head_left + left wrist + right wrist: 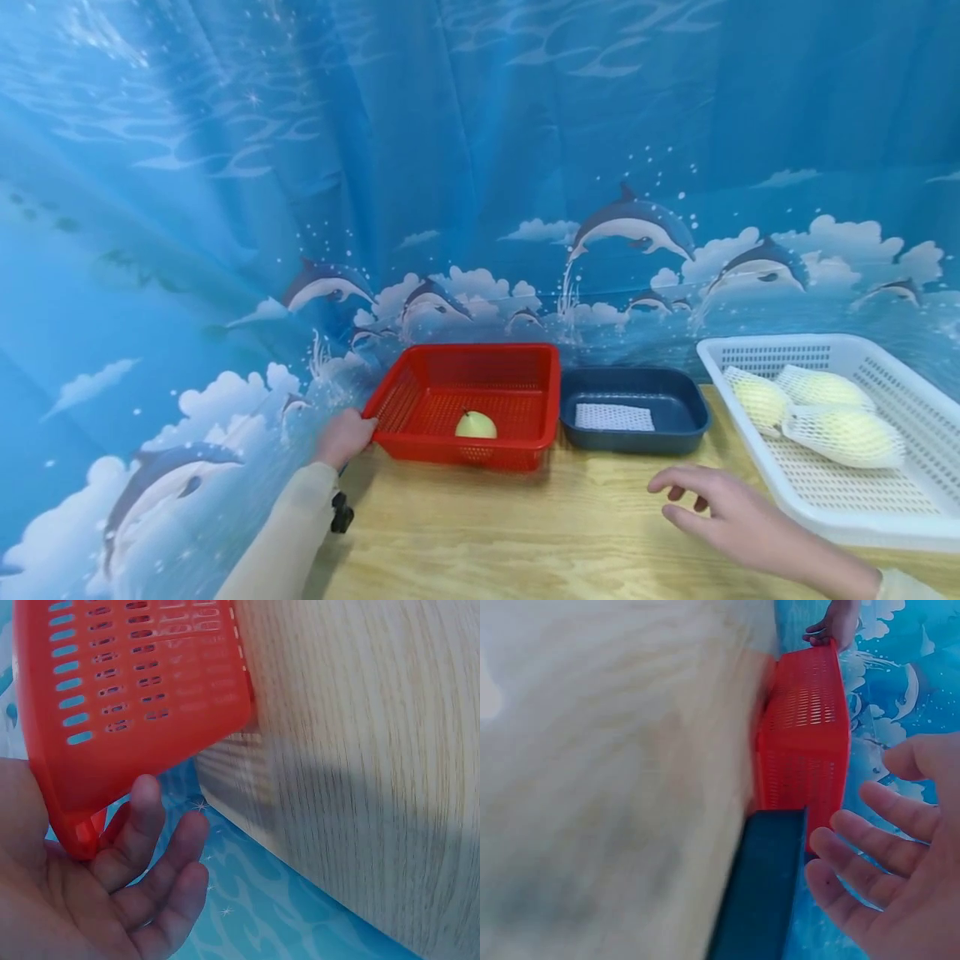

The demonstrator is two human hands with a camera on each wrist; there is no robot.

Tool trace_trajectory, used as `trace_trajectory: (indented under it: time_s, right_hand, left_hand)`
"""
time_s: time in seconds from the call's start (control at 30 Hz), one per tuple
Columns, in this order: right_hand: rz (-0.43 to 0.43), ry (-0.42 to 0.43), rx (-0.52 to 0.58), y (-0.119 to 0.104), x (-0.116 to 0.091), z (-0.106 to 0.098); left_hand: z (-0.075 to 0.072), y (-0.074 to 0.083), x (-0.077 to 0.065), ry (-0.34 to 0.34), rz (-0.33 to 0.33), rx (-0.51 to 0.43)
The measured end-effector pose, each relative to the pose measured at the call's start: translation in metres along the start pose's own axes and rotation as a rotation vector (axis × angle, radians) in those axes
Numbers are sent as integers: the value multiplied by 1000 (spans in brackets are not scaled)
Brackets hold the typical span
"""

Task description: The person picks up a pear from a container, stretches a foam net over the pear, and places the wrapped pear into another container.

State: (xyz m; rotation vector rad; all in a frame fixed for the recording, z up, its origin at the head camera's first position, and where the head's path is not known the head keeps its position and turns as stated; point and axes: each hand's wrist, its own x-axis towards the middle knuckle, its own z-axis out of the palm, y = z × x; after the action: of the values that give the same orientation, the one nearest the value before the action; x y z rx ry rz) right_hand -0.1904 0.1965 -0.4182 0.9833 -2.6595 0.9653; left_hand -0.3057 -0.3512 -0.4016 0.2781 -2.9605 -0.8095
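My left hand [347, 437] grips the front left corner of a red plastic basket [468, 457]. In the left wrist view, the thumb lies over the basket's rim and the fingers [142, 825] curl beneath it. One bare yellow-green pear [476, 425] sits inside that basket near its front wall. My right hand [723, 512] hovers above the table with loosely bent fingers and holds nothing. Just beyond it stands a dark blue tray [675, 440], with a flattened white foam net [615, 417] lying in it.
At the right, a white basket [825, 521] contains three pale yellow fruits [847, 435] in white foam nets. All the containers rest on a light wooden table [525, 533]. Behind it hangs a blue curtain [480, 183] printed with dolphins.
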Motion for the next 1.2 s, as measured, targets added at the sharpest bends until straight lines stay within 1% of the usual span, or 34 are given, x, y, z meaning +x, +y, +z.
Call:
trace_trajectory:
  time_s: [0.07,0.2,0.3,0.4,0.47,0.57,0.7,0.87,1.03,1.2]
  right_hand:
    - [16,-54,17,-4,16,-1]
    - [-3,-133,-6,-11,50,-3]
    - [-33,-193,-41,-17,77,-5]
    - [-59,-268,-65,-25,105,-10]
    - [-84,-321,-80,-31,123,-14]
    - [-92,-385,-110,-40,150,-19]
    - [-90,-428,-138,-52,185,-18]
    - [-94,-479,-111,-64,224,-10]
    - [-83,-518,-125,-71,253,0]
    - [-39,-538,-119,-71,273,13]
  left_hand:
    - [-1,0,0,-23,-7,-48]
    - [0,-1,1,-24,-6,-105]
    - [1,-1,2,-18,0,-95]
    - [2,0,3,-32,-27,-93]
    - [2,2,3,-41,-57,-96]
    - [2,4,4,-44,-79,-96]
    - [1,6,3,-31,-76,-77]
    - [-1,5,3,-18,-75,-36]
    - [-1,6,4,-8,-77,-2]
    - [3,8,4,5,-64,-9]
